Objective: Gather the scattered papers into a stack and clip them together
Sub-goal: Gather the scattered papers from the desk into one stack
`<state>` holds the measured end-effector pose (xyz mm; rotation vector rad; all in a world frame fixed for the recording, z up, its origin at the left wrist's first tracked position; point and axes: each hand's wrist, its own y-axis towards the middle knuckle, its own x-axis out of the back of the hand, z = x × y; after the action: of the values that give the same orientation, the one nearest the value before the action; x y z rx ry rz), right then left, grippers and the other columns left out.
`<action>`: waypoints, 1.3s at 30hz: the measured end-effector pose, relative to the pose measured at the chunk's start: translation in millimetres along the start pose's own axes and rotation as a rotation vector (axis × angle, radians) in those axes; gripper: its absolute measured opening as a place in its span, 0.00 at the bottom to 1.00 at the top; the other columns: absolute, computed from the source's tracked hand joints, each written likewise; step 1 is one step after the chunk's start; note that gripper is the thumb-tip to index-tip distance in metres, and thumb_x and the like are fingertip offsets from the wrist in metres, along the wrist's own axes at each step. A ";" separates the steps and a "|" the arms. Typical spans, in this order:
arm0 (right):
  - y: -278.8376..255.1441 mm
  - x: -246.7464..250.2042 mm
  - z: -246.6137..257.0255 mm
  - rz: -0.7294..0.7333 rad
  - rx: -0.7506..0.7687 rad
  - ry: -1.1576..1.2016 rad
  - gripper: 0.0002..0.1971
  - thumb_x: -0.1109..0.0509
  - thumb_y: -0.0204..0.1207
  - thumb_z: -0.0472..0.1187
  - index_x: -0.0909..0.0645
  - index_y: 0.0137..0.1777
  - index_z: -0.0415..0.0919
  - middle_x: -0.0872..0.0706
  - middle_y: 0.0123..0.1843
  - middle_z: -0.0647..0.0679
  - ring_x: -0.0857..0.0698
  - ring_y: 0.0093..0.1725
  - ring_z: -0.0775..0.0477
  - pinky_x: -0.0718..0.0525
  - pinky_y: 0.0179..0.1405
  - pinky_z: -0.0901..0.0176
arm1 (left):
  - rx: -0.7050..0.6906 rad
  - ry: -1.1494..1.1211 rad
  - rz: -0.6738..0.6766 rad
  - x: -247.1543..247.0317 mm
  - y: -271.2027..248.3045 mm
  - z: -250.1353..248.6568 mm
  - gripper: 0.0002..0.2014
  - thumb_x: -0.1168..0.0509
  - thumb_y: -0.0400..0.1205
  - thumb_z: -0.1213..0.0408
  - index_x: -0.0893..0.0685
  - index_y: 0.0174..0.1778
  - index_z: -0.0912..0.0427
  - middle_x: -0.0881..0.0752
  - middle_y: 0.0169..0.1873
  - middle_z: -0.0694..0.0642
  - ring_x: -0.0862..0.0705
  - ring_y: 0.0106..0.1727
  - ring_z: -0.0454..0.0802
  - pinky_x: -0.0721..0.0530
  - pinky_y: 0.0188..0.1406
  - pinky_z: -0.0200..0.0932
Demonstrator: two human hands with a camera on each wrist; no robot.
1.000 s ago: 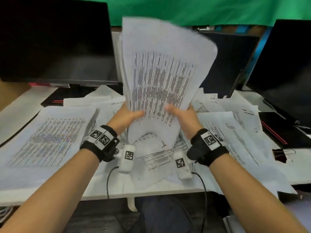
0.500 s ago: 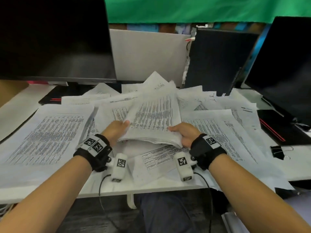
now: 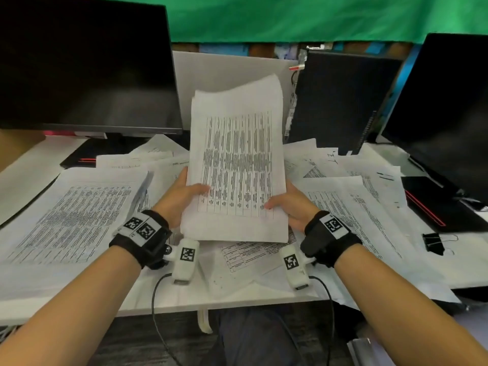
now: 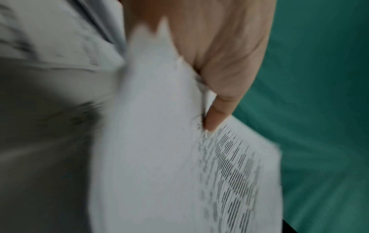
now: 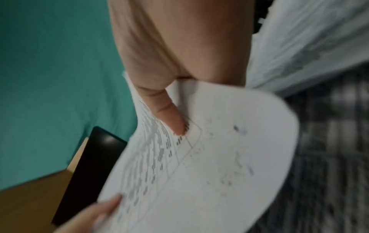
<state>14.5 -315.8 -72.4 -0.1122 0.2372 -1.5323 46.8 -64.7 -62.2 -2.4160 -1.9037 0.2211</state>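
A thick stack of printed papers (image 3: pixel 237 165) stands tilted upright over the middle of the desk, its lower edge near the sheets below. My left hand (image 3: pixel 182 196) grips its left side with the thumb on the front page. My right hand (image 3: pixel 287 207) grips its right side the same way. The left wrist view shows my left hand (image 4: pixel 217 97) pinching the stack (image 4: pixel 159 157). In the right wrist view my right hand (image 5: pixel 169 113) presses its thumb on the stack (image 5: pixel 209 165). More loose papers (image 3: pixel 74 215) cover the desk. A black binder clip (image 3: pixel 433 243) lies at the right.
Dark monitors stand at the back left (image 3: pixel 84 64) and right (image 3: pixel 454 109), with a black case (image 3: pixel 340 101) between them. A black laptop with a red stripe (image 3: pixel 435 207) lies right. The white desk edge (image 3: pixel 158 305) runs in front; cables hang from the wrist cameras.
The stack was upright a second ago, was lowered almost flat onto the desk half a second ago, and is now raised upright again. Both hands kept hold of its sides.
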 end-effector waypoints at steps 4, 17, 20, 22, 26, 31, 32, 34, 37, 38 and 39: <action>-3.3 -8.7 42.2 -0.090 0.262 -0.133 0.32 0.28 0.73 0.25 0.30 0.76 0.44 0.14 0.67 0.47 0.14 0.66 0.46 0.17 0.67 0.39 | -0.280 0.041 0.012 -15.7 -4.5 -41.6 0.28 0.36 0.81 0.72 0.34 0.74 0.45 0.18 0.65 0.50 0.16 0.63 0.48 0.15 0.58 0.51; -56.8 -50.2 133.8 -0.761 1.325 -1.231 0.41 0.28 0.72 0.33 0.40 0.84 0.35 0.39 0.84 0.30 0.40 0.84 0.34 0.44 0.85 0.37 | -0.424 0.234 0.039 -26.9 -1.7 -49.1 0.09 0.35 0.82 0.61 0.20 0.55 0.41 0.15 0.54 0.41 0.17 0.59 0.39 0.22 0.66 0.47; -52.0 -58.4 138.7 -0.583 1.130 -1.480 0.38 0.37 0.74 0.30 0.41 0.86 0.42 0.35 0.84 0.36 0.39 0.85 0.38 0.49 0.83 0.33 | -0.425 0.239 0.039 -27.7 2.2 -49.7 0.10 0.35 0.82 0.63 0.19 0.55 0.43 0.14 0.54 0.42 0.16 0.58 0.39 0.21 0.61 0.43; -51.8 -61.6 143.3 -0.588 1.076 -1.467 0.40 0.42 0.69 0.29 0.42 0.86 0.39 0.37 0.84 0.37 0.40 0.85 0.37 0.53 0.83 0.32 | -0.425 0.238 0.048 -27.8 2.9 -50.8 0.10 0.35 0.82 0.64 0.19 0.57 0.46 0.14 0.55 0.44 0.15 0.58 0.41 0.20 0.59 0.41; -51.5 -61.4 151.1 -0.535 1.015 -1.561 0.37 0.37 0.70 0.40 0.38 0.83 0.41 0.28 0.78 0.42 0.33 0.81 0.41 0.51 0.83 0.30 | -0.450 0.230 -0.026 -26.5 7.5 -47.8 0.15 0.35 0.82 0.65 0.19 0.65 0.57 0.14 0.56 0.47 0.15 0.58 0.43 0.19 0.57 0.40; -37.3 -6.7 136.6 -0.675 0.707 -0.734 0.43 0.28 0.74 0.52 0.44 0.86 0.43 0.33 0.83 0.41 0.33 0.82 0.42 0.39 0.83 0.37 | -0.476 0.070 -0.206 -20.1 8.6 -42.2 0.17 0.34 0.82 0.63 0.22 0.68 0.60 0.15 0.53 0.42 0.16 0.54 0.35 0.18 0.48 0.28; -34.9 -2.4 124.5 -0.482 0.555 -0.517 0.41 0.25 0.73 0.52 0.38 0.84 0.43 0.26 0.79 0.42 0.25 0.77 0.43 0.31 0.79 0.37 | -0.496 0.040 -0.247 -22.7 6.0 -44.1 0.18 0.34 0.82 0.60 0.23 0.68 0.58 0.16 0.53 0.41 0.17 0.53 0.33 0.18 0.44 0.24; -33.8 -7.6 98.4 -0.202 0.381 -0.295 0.32 0.21 0.70 0.54 0.23 0.73 0.45 0.14 0.67 0.47 0.15 0.66 0.47 0.21 0.72 0.35 | -0.559 0.040 -0.303 -34.4 0.9 -52.0 0.15 0.34 0.82 0.56 0.22 0.64 0.54 0.16 0.51 0.40 0.17 0.51 0.31 0.18 0.43 0.23; -31.5 -23.5 84.5 -0.257 0.430 -0.143 0.26 0.18 0.66 0.53 0.18 0.64 0.50 0.10 0.61 0.50 0.12 0.63 0.48 0.18 0.68 0.38 | -0.655 0.106 -0.330 -53.8 -7.1 -68.5 0.03 0.33 0.81 0.55 0.19 0.48 0.46 0.14 0.44 0.44 0.15 0.44 0.35 0.16 0.51 0.36; -34.1 -30.0 88.0 -0.279 0.458 -0.114 0.27 0.18 0.66 0.53 0.18 0.65 0.48 0.10 0.61 0.49 0.12 0.62 0.47 0.16 0.67 0.39 | -0.676 0.099 -0.330 -55.9 -10.3 -73.4 0.03 0.33 0.81 0.56 0.20 0.48 0.43 0.14 0.45 0.44 0.15 0.45 0.36 0.17 0.53 0.37; -34.5 -32.3 90.8 -0.283 0.488 -0.109 0.28 0.17 0.65 0.54 0.18 0.64 0.47 0.10 0.60 0.49 0.11 0.61 0.47 0.15 0.65 0.40 | -0.694 0.080 -0.314 -56.6 -14.9 -78.4 0.06 0.32 0.81 0.58 0.21 0.49 0.42 0.14 0.47 0.43 0.14 0.48 0.35 0.17 0.54 0.34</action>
<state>0.4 -291.8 26.1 0.1639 -0.2528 -1.8175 31.2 -112.7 21.7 -2.3378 -2.5952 -0.6435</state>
